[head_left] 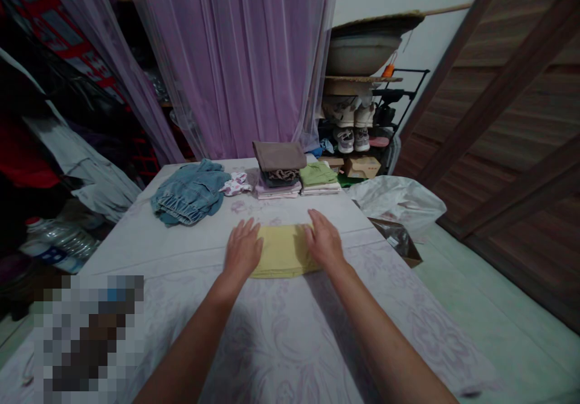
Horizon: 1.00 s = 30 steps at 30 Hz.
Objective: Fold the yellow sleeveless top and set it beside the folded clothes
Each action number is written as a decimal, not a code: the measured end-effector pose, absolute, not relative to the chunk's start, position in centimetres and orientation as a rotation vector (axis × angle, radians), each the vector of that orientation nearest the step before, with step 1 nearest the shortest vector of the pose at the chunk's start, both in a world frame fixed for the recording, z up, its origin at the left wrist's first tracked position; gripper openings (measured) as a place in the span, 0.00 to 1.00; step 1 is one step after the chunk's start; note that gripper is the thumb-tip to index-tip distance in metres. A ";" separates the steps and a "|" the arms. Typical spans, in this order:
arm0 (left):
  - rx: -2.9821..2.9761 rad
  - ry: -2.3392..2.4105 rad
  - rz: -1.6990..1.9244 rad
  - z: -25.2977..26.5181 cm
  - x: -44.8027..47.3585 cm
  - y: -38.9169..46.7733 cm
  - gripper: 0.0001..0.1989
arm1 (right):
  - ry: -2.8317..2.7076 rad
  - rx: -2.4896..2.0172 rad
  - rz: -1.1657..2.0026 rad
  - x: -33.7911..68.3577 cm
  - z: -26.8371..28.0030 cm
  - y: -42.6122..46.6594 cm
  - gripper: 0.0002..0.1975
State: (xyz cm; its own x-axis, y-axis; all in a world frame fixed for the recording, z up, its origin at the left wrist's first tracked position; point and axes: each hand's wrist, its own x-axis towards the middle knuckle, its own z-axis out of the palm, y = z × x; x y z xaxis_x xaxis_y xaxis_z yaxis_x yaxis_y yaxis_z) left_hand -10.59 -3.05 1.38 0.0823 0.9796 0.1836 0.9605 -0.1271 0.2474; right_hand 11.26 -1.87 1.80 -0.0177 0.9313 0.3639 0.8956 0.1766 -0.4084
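A folded yellow garment point(281, 250) lies flat on the patterned white cloth point(281, 343) that covers the table. On its left edge rests my left hand point(243, 248), fingers stretched out and pointing away from me. My right hand point(325, 239) lies along the right edge, fingers extended, with the thumb on the yellow fabric. Neither hand is wrapped round anything. Beyond the garment stands a folded stack topped by a brown piece point(280, 156). Right beside that stack is a pile with a green folded piece point(318, 174) on top.
A crumpled denim garment point(190, 191) and a small white-and-purple cloth point(236, 184) lie at the back left. The lower left is pixelated. Purple curtains point(235, 60) hang behind the table. Shoes point(353, 139) sit on a rack at the back right, with a plastic bag point(403, 202) below.
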 end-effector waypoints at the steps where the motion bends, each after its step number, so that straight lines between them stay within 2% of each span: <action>1: 2.333 1.953 0.411 1.2 -9.9 -2.5 0.23 | -1.975 -1.640 0.138 9.9 1.6 -1.4 0.25; 5: 2.354 1.883 0.244 -0.8 -7.8 -1.2 0.25 | -2.214 -1.626 0.313 6.2 -0.6 -1.4 0.24; 11: 2.312 2.016 0.292 -3.0 -8.1 -2.2 0.29 | -2.306 -1.750 0.207 8.8 -2.4 -2.9 0.28; 18: 2.229 2.112 0.192 -3.2 -9.5 -2.6 0.32 | -2.263 -1.947 0.212 12.2 -2.5 -2.2 0.30; 30: 2.146 2.156 -0.020 -0.7 -10.8 -3.5 0.27 | -2.138 -2.029 0.299 15.0 -2.4 -2.9 0.26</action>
